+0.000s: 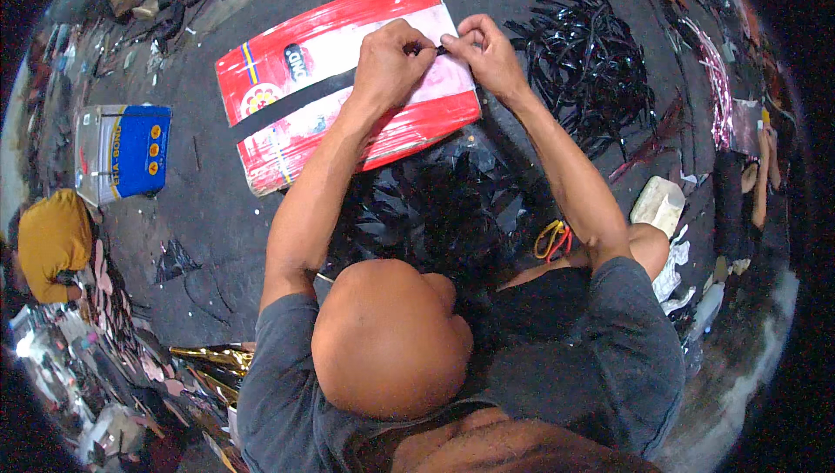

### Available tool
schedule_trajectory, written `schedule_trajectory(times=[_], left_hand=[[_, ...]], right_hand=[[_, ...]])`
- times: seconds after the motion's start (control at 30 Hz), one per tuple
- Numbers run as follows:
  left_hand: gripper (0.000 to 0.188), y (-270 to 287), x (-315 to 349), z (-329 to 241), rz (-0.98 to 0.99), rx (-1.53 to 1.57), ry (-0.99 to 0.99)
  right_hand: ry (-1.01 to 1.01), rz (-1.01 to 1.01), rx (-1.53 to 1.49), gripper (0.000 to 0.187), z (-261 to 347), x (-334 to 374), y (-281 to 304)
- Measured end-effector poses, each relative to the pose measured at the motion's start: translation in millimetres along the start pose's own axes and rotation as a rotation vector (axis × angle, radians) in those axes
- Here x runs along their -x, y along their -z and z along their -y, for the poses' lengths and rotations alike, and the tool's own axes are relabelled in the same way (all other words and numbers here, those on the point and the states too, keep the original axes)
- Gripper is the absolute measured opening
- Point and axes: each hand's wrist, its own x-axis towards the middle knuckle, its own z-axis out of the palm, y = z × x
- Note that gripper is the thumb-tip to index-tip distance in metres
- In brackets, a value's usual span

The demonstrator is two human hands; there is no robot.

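Left hand [390, 63] and right hand [485, 57] work close together at the upper centre of the frame, fingers curled in, thumb and fingertips of each seeming to pinch the same small black end between them; exactly how the left fingertips grip is partly hidden by its own knuckles. That end appears to belong to the black strip [296, 101], which runs under the left hand and slants down toward the left, lying flat. Beneath it, a red and white package [365, 5] with a shiny, clear-looking wrap seems to act as a firm, smooth bed, keeping the strip straight and off the dark floor [204, 238]. The left wrist crosses over the package, probably steadying both, while the right hand reaches in at its right edge, where the strip's end is easiest to get at. Just below the package, at the centre, lies a heap of black scraps [435, 203], near the person's lap. At the upper right, a tangled pile of glossy black strips [584, 60] sits beside the right forearm, likely for easy reach. Yellow and red loops [552, 240], perhaps tool handles, rest lower right of centre, near a pale block [658, 203]. Well apart at the left stands a blue and silver tin [139, 151], with a co-worker in mustard cloth [54, 243] below it; crumpled gold foil [213, 360] lies at the lower left.
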Motion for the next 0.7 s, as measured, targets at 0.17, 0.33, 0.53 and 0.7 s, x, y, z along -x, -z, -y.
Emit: schedule_trajectory(times=[0.17, 0.33, 0.53, 0.7], left_hand=[[0.009, -18, 0, 2, -0.1, 0.087, -0.163], [0.007, -23, 1, 0, -0.135, 0.149, -0.23], [0.006, -30, -5, 1, -0.137, 0.165, -0.239], [0.006, -26, -7, 3, -0.132, 0.143, -0.256]], right_hand=[[0.177, 0.025, 0.114, 0.023, -8, 1, 3], [-0.27, 0.125, -0.599, 0.021, -11, 13, 1], [-0.365, 0.075, -0.718, 0.031, -7, 10, 13], [0.101, -0.229, 0.543, 0.037, 20, -29, -8]])
